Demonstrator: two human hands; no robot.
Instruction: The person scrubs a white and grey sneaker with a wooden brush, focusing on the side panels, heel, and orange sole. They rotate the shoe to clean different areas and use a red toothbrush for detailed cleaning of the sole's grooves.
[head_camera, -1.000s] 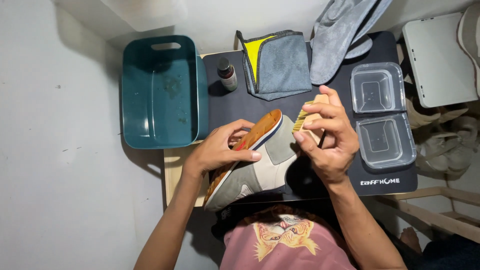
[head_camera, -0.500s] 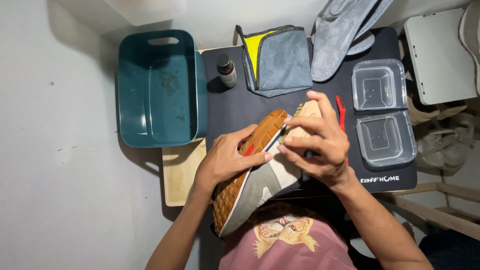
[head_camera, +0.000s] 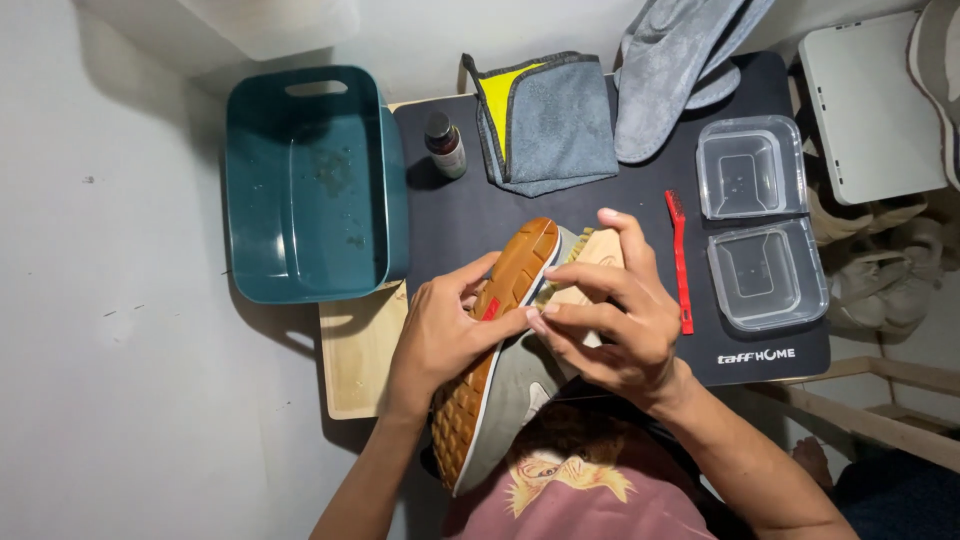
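A: Fingers first. Right hand (head_camera: 612, 330) is clamped on a wooden brush (head_camera: 585, 268), bristles against the shoe (head_camera: 500, 350).

B: And the left hand (head_camera: 440, 335)?

A: Wrapped round the sole at mid-length, thumb across it. The shoe is on its side over the near edge of the black mat (head_camera: 560, 210), long axis diagonal, toe up and away toward the cloth (head_camera: 550, 120), heel down at the person's chest.

B: Any change?

A: Half a second ago that red brush (head_camera: 680, 262) was half hidden behind the knuckles; now it lies clear beside the clear tubs (head_camera: 765, 275).
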